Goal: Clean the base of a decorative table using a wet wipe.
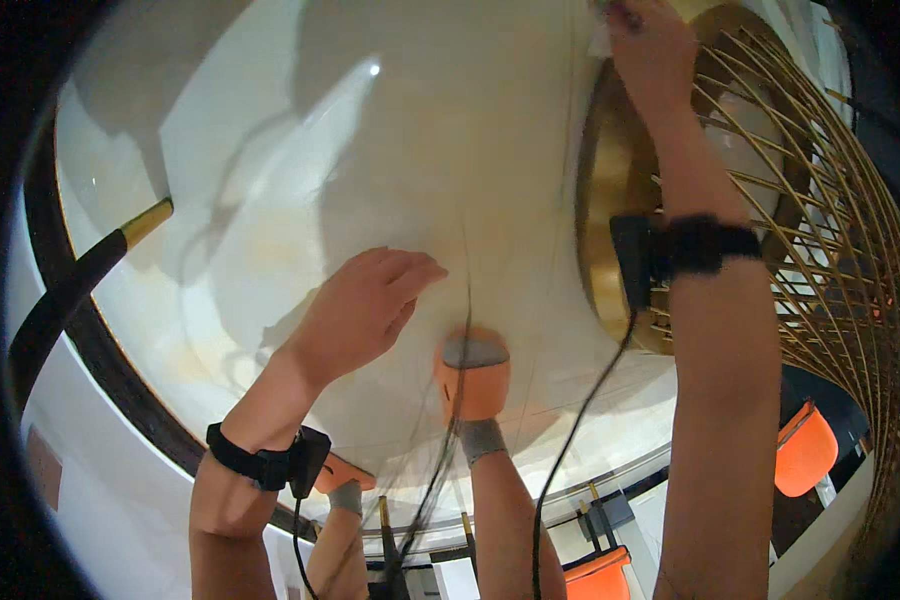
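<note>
My left hand [365, 310] hangs over the pale, glossy floor [420, 150]. Nothing is in it; its fingers reach to the right, with the thumb apart below them. At the top edge, my right hand [658, 55] is closed around a small dark thing [625, 14], mostly cut off by the picture's edge. Beside and below that hand stands a frame of thin gold rods [820, 200] with a broad gold ring [600, 240] at its left side. My right forearm crosses in front and hides part of this frame.
Below are my feet in orange slippers [473, 375]. Dark cables [582, 430] dangle from the bands on my wrists. A dark furniture leg with a gold tip [148, 223] juts in from the left. Orange seat-like pieces [808, 450] show at the lower right.
</note>
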Demonstrator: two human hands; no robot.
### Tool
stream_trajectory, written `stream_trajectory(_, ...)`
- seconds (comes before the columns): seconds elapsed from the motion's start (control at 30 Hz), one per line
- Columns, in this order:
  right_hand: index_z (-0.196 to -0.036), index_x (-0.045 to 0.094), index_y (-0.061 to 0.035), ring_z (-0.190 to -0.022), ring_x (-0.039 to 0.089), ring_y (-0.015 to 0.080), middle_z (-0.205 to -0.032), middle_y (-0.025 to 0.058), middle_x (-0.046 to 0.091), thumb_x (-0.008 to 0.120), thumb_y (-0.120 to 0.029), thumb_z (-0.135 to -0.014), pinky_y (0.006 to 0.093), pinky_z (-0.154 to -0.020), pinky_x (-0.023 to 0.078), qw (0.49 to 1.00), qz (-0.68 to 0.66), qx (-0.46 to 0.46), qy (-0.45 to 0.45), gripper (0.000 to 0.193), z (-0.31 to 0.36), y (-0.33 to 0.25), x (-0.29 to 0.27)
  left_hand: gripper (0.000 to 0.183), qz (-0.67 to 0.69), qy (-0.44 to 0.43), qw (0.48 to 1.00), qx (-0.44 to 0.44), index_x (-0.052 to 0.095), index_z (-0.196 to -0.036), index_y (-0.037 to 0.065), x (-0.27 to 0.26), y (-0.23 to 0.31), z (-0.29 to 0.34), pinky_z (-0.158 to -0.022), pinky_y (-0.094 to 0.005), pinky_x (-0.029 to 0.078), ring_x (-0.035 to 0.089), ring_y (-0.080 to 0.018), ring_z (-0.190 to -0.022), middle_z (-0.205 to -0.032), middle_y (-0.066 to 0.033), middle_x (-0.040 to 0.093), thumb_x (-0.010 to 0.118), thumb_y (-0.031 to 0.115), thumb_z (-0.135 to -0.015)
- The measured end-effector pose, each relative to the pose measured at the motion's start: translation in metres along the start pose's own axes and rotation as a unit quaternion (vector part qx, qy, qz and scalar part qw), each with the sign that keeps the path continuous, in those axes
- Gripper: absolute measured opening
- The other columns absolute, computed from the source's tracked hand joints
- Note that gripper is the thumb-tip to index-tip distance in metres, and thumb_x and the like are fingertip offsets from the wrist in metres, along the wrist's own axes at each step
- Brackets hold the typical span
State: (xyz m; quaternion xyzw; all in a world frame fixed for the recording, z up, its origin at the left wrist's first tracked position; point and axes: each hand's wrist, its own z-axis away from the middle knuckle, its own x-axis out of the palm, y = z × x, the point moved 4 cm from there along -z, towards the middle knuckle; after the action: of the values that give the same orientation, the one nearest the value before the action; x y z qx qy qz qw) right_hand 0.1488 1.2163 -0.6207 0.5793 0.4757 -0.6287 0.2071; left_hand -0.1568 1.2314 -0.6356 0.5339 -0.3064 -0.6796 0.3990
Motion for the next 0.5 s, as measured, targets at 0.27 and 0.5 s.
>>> stream_trajectory(0.27,-0.132,0.039,-0.0071,-0.125,0.036,0.0269,-0.136,0.0139,0.038,0.036,-0.017,-0.092,0.0341,-0.104,0.026,0.963,-0.130,0.165,-0.167,0.041,0.053,-0.040,0.054,0.035,0.040,0.035,0.995,-0.090,0.056,-0.106,0.005,-0.021,-0.014,0.060,-0.082,-0.0353,0.047,0.056,-0.0289,-0.098,-0.109,-0.0116,0.057,0.053,-0.010,-0.074)
stream_trajectory(0.5,-0.127,0.045,-0.0167,-0.126,0.036,0.0240,-0.134,0.0037,0.042,0.050,0.001,-0.077,0.0353,-0.099,0.038,0.990,-0.075,0.057,-0.106,0.054,0.192,-0.111,0.084,0.033,0.040,0.058,0.985,-0.158,0.056,-0.107,0.004,-0.024,-0.031,0.134,-0.087,-0.0339,0.045,0.055,-0.0314,-0.101,-0.108,-0.0150,0.057,0.049,-0.011,-0.079)
